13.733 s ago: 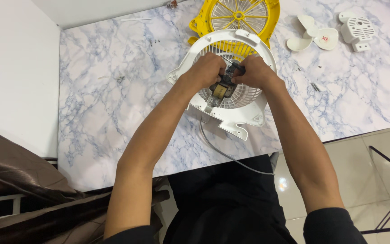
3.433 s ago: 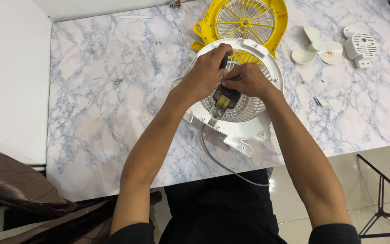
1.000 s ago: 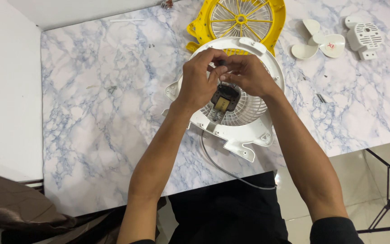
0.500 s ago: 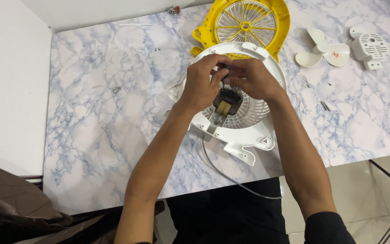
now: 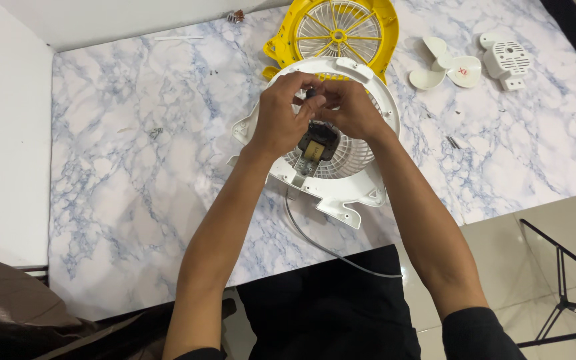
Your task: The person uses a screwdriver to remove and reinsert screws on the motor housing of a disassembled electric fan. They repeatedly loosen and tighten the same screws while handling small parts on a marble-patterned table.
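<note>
A white round fan housing (image 5: 341, 183) with a grille lies flat on the marble-patterned table (image 5: 128, 187). A small black and brass motor (image 5: 316, 145) sits at its centre. My left hand (image 5: 280, 119) and my right hand (image 5: 349, 110) meet just above the motor, fingertips pinched together on a small dark part (image 5: 313, 95) that is mostly hidden by the fingers. A grey cord (image 5: 328, 248) runs from the housing toward my body.
A yellow fan grille (image 5: 341, 30) lies behind the housing. A white fan blade (image 5: 449, 67) and a white vented cover (image 5: 507, 59) lie at the right. Small screws (image 5: 453, 141) are scattered on the table. A white wall (image 5: 8, 133) borders the left side.
Both hands have lifted slightly from the motor and now pinch together above it. The view has shifted a little; the housing has stayed in place.
</note>
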